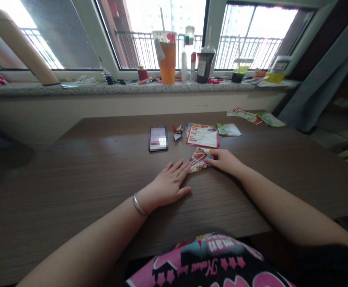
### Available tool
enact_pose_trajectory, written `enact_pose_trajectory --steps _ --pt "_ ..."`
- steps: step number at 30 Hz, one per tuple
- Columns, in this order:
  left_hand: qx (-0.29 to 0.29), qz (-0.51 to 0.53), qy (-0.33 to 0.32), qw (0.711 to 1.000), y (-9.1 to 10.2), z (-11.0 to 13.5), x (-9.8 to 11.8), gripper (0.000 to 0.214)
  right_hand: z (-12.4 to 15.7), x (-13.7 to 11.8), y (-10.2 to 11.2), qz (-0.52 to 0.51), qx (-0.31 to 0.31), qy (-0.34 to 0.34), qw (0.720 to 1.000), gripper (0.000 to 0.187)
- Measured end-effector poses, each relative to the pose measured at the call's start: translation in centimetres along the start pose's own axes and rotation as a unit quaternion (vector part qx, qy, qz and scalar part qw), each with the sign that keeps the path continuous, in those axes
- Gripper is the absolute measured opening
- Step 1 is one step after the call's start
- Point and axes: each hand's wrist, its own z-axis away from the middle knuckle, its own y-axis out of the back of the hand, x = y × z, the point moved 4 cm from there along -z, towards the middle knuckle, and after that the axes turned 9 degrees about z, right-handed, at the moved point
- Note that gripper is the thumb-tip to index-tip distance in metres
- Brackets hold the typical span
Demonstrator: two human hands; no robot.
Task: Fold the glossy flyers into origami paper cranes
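A folded piece of colourful printed paper (pixel 198 158) lies on the brown table in front of me. My left hand (pixel 172 181) rests flat with its fingers spread, the fingertips touching the paper's left edge. At the paper's right side, my right hand (pixel 221 159) pinches its edge between thumb and fingers. Just beyond the paper is a stack of printed leaflets (pixel 203 135). A small folded paper figure (pixel 178 131) stands to the left of that stack, beside a phone (pixel 158 138) whose screen is blurred.
More leaflets (pixel 229 130) lie to the right of the stack, and others (pixel 271 119) near the table's far right corner. On the windowsill (pixel 126 88) stand an orange drink cup (pixel 167 59), a dark lidded cup (pixel 205 65), bottles and small clutter.
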Motion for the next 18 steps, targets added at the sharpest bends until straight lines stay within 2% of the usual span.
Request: enact_pose_trajectory --steps 5,12,18 --pt "0.000 0.002 -0.004 1.000 0.17 -0.10 0.25 0.073 -0.22 -0.23 0.13 0.043 0.035 -0.009 0.998 0.031" --pt "0.006 -0.004 -0.018 1.000 -0.13 -0.15 0.11 0.067 -0.78 -0.82 0.00 0.116 0.038 0.027 0.992 0.026" --pt "0.005 0.003 -0.021 1.000 -0.25 -0.15 -0.05 0.067 -0.63 -0.72 0.00 0.172 0.023 -0.022 0.985 0.031"
